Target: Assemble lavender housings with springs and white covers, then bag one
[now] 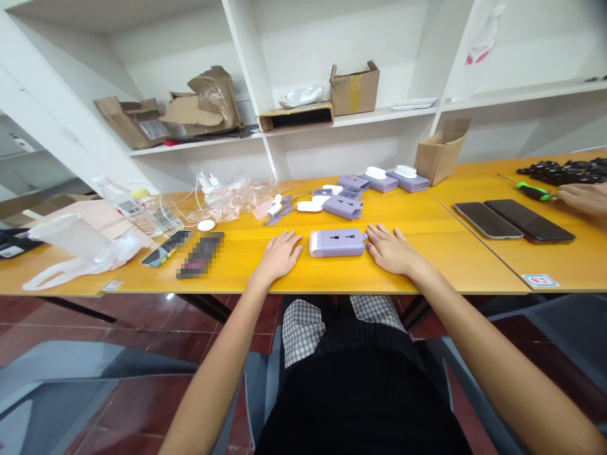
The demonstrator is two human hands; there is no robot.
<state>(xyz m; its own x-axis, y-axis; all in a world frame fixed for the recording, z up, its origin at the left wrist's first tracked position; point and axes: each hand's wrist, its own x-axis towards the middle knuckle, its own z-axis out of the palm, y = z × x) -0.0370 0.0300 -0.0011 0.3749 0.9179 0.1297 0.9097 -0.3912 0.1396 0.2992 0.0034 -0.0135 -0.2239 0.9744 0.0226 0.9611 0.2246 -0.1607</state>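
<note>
Flat on the yellow table (327, 278) lies my left hand (279, 258), fingers stretched out and nothing in it. My right hand (389, 250) also rests palm down, its fingertips at the right end of a purple plastic housing (339, 243). Two small dark slots mark the housing's top, and a white piece (313, 244) shows at its left end. A gap separates my left hand from it. Behind it are a second purple housing (342, 207), white caps (309, 206) and small loose purple parts (286, 207).
Purple housings with white tops (377, 179) stand at the back. To the left are phones (167, 248), plastic bags (237, 197) and bottles (126, 205). On the right, another person's hand (585, 199) is at a green-handled screwdriver (533, 191), behind two phones (530, 220).
</note>
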